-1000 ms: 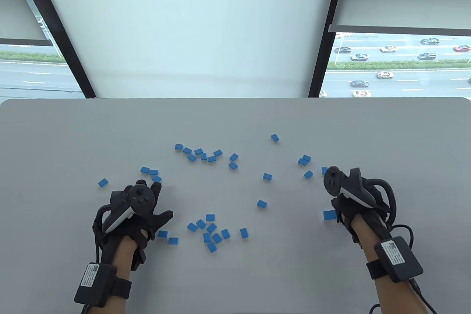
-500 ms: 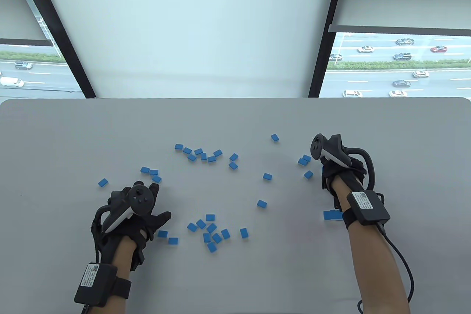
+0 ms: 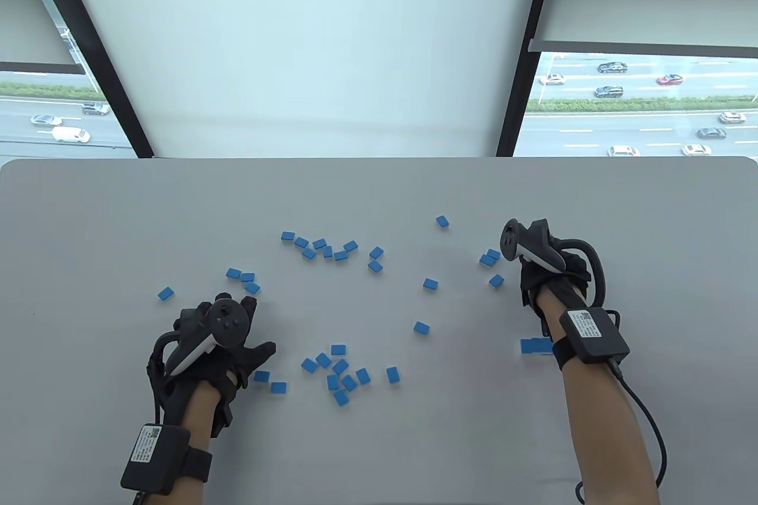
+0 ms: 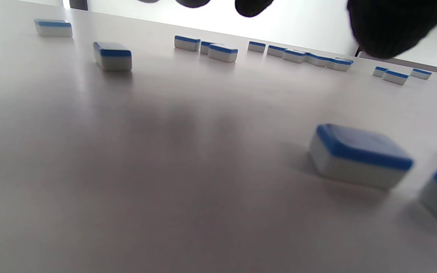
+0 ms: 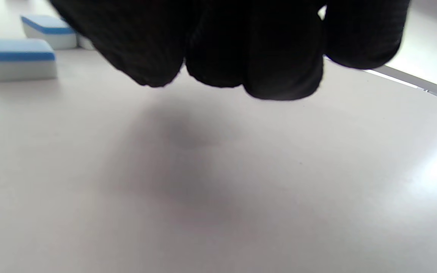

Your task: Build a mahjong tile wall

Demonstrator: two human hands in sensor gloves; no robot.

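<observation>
**Table view: tiles lay scattered, no wall in sight**

Table view showed blue-backed mahjong tiles (image 3: 339, 366) strewn flat over the grey table (image 3: 118, 221) — one loose cluster near the middle front, another band (image 3: 323, 248) farther back, and singles dotted between. None stood stacked; I saw no row taking shape, apart from two or three tiles (image 3: 535, 346) lying touching side by side just beside the right forearm.

The left hand (image 3: 222, 345) rested low on the table at the front left, fingers spread and fairly straight, thumb out toward the middle cluster, holding nothing. A pair of tiles (image 3: 269, 381) lay just beside its thumb, not touched. From the left wrist view, the fingertips (image 4: 389, 26) hung clear above the surface, with one tile (image 4: 359, 155) near below them.

The right hand (image 3: 551, 274) sat farther back on the right, close to three tiles (image 3: 491, 265) on its inner side. From the right wrist view its fingers (image 5: 241, 49) were bunched together and curled downward just over the table — whether a tile sat inside them I could not tell, since the glove hid everything. Two tiles (image 5: 17, 58) lay apart from it.
</observation>
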